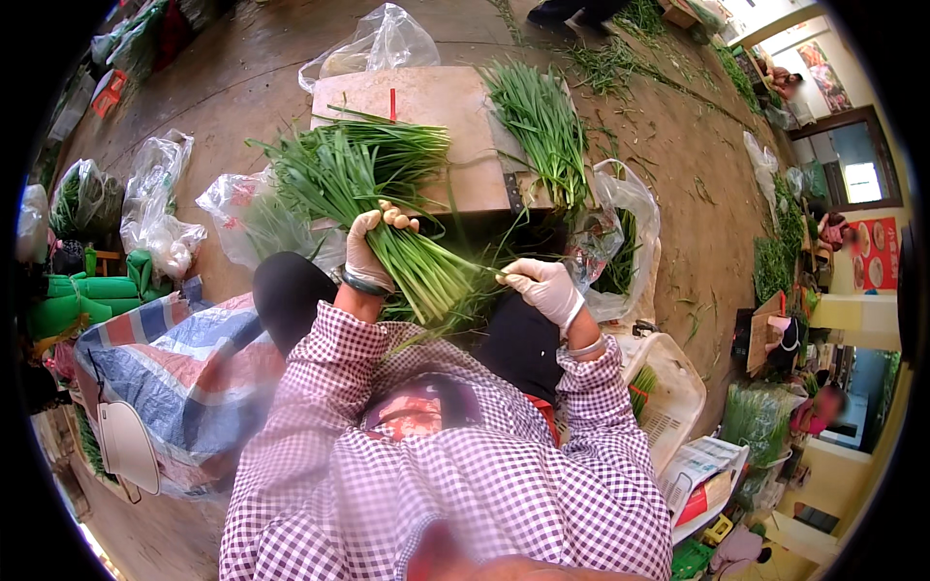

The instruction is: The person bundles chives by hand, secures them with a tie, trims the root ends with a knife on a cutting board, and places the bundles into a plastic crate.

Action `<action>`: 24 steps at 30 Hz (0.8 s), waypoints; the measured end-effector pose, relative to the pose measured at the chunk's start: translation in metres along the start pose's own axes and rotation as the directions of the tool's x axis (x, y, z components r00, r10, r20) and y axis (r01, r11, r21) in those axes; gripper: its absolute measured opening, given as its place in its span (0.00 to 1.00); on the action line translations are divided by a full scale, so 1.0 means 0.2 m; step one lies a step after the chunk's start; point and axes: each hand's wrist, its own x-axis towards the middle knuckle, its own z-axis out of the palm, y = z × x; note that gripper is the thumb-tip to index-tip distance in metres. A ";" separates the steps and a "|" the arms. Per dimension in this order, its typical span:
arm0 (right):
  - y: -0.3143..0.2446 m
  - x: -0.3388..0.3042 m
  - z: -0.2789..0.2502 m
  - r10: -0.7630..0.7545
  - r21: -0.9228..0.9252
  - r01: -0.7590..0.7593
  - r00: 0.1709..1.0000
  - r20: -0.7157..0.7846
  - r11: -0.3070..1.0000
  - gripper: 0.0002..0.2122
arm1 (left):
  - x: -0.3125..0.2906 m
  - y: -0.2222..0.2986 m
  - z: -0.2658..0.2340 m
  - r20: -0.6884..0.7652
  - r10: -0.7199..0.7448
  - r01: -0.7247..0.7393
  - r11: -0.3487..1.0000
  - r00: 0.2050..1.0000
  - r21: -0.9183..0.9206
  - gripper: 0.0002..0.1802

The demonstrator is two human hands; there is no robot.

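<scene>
A brown floor (242, 97) is spreading under the whole scene, and a person in a checked shirt (504, 504) is sitting at its near middle. A striped sheet (184, 358) in blue, white and red is lying at the left. Ahead of the person, a low table (460, 184) is standing, bearing a pile of greens (412, 145) on its left part and a second bunch (542, 136) at its far right. A pale crate (690, 392) is sitting to the near right, and a clear bag (641, 257) is hanging open beside the table's right side. The held bundle (426, 266) of long green stalks is slanting between the table and the person's lap, its leaves pointing far left and its paler ends pointing near right. The left hand (373, 252), gloved in white, is grasping this bundle, its fingers curling around the stalks. The right hand (547, 292), also gloved, is pinching a thin strand (489, 271) between thumb and fingers, just right of the bundle's ends. A narrow red strip (392, 105) is showing at the pile's far edge.
</scene>
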 end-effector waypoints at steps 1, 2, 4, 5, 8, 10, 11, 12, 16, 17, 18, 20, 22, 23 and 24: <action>0.00 -0.04 -0.04 0.097 0.048 -0.099 0.995 0.028 0.994 0.08 | -0.01 0.01 0.00 -0.016 0.013 -0.013 1.000 1.000 -0.005 0.08; 0.04 -0.07 -0.08 0.177 -0.097 -0.173 0.984 0.031 0.980 0.09 | -0.01 0.01 0.00 -0.009 0.013 -0.013 1.000 1.000 -0.007 0.08; 0.13 -0.11 -0.12 0.325 -0.376 -0.297 0.946 0.011 0.877 0.11 | -0.01 0.04 0.00 0.006 0.023 -0.023 1.000 1.000 -0.006 0.08; 0.14 -0.11 -0.13 0.291 -0.790 -0.170 0.957 0.011 0.589 0.15 | -0.02 0.03 0.01 -0.024 0.037 -0.037 0.999 0.999 0.026 0.08; -0.03 -0.07 0.01 -0.129 -0.693 0.012 0.985 -0.117 0.721 0.21 | -0.05 0.01 -0.01 -0.070 -0.004 0.009 0.997 0.998 0.072 0.09; -0.18 0.01 0.17 -0.312 -0.543 0.220 0.947 -0.083 0.811 0.33 | -0.05 -0.05 -0.05 -0.059 0.012 -0.002 0.988 0.998 0.157 0.10; -0.18 0.05 0.25 -0.374 -0.568 0.291 0.927 -0.034 0.770 0.41 | -0.06 -0.08 -0.03 -0.073 0.025 -0.012 0.986 0.997 0.168 0.10; -0.15 0.08 0.34 -0.349 -0.615 0.273 0.937 -0.003 0.740 0.47 | -0.07 -0.12 -0.02 -0.085 0.038 -0.022 0.984 0.996 0.179 0.11; -0.05 0.16 0.53 0.115 -0.369 -0.092 0.993 0.039 0.925 0.35 | -0.10 -0.18 -0.07 -0.171 0.043 -0.022 0.992 0.984 0.122 0.12; -0.05 0.18 0.54 0.181 -0.280 -0.154 0.981 0.074 0.948 0.32 | -0.12 -0.16 -0.07 -0.153 0.047 -0.027 0.990 0.987 0.135 0.13; -0.05 0.19 0.54 0.188 -0.321 -0.156 0.980 0.072 0.934 0.29 | -0.13 -0.14 -0.07 -0.134 0.050 -0.030 0.988 0.990 0.148 0.13; -0.08 0.19 0.54 0.201 -0.403 -0.160 0.977 0.063 0.901 0.23 | -0.15 -0.09 -0.05 -0.094 0.082 -0.066 0.985 0.992 0.162 0.15; -0.15 0.18 0.48 0.169 -0.540 -0.098 0.982 0.083 0.836 0.21 | -0.17 -0.03 -0.01 -0.052 0.142 -0.132 0.978 0.989 0.161 0.17; -0.18 0.16 0.43 0.157 -0.606 -0.069 0.983 0.094 0.793 0.20 | -0.18 0.00 0.03 0.001 0.182 -0.179 0.969 0.983 0.169 0.20; -0.21 0.14 0.38 0.146 -0.622 -0.043 0.982 0.116 0.782 0.19 | -0.19 0.05 0.04 0.021 0.194 -0.195 0.970 0.981 0.147 0.23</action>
